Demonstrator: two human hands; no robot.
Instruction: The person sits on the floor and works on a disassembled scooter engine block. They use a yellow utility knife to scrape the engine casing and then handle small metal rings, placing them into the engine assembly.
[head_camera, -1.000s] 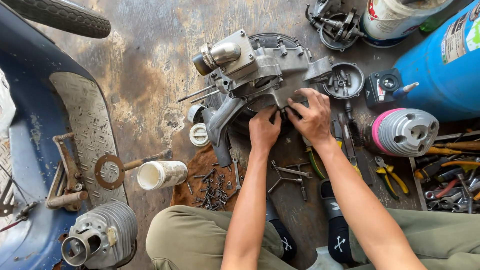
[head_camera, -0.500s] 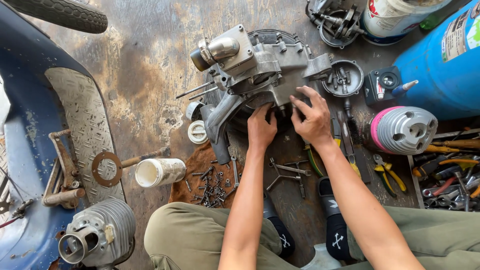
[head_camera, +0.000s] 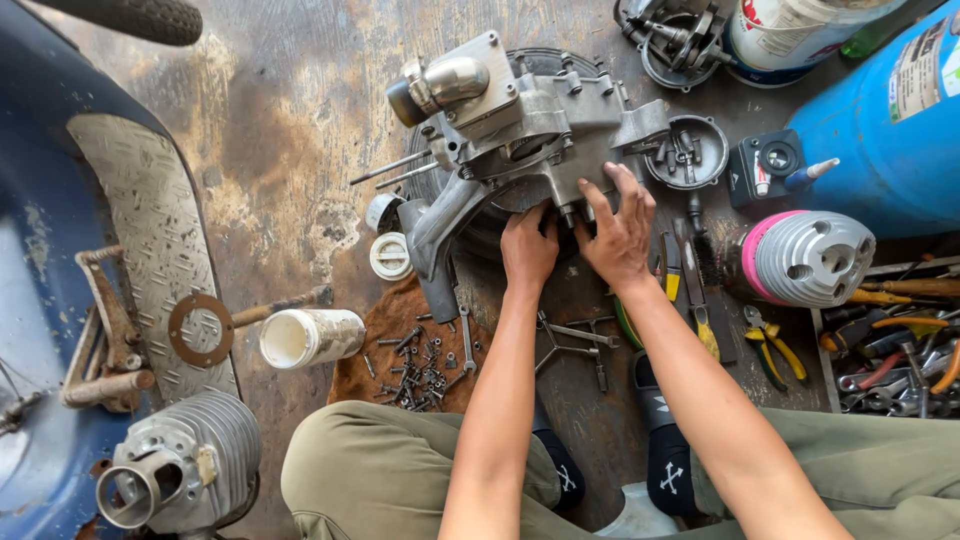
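A grey metal engine case (head_camera: 520, 130) lies on the stained floor ahead of me, with a round silver part at its upper left and thin studs sticking out to the left. My left hand (head_camera: 527, 248) rests against its lower edge, fingers curled under the casing. My right hand (head_camera: 617, 232) lies beside it, fingers spread over the lower right of the case. Whether either hand grips a small part is hidden. Loose bolts and screws (head_camera: 420, 365) lie on a brown rag (head_camera: 375, 330) near my left knee.
A blue scooter body (head_camera: 60, 300) with a ribbed cylinder (head_camera: 180, 465) fills the left. A white jar (head_camera: 310, 337) lies on its side. A blue tank (head_camera: 890, 120), a pink-rimmed cylinder (head_camera: 805, 258), pliers (head_camera: 770, 345) and a tool tray (head_camera: 900, 350) stand at the right.
Both hands stay at the lower edge of the engine case, with the right fingers spreading slightly. The view has shifted a little.
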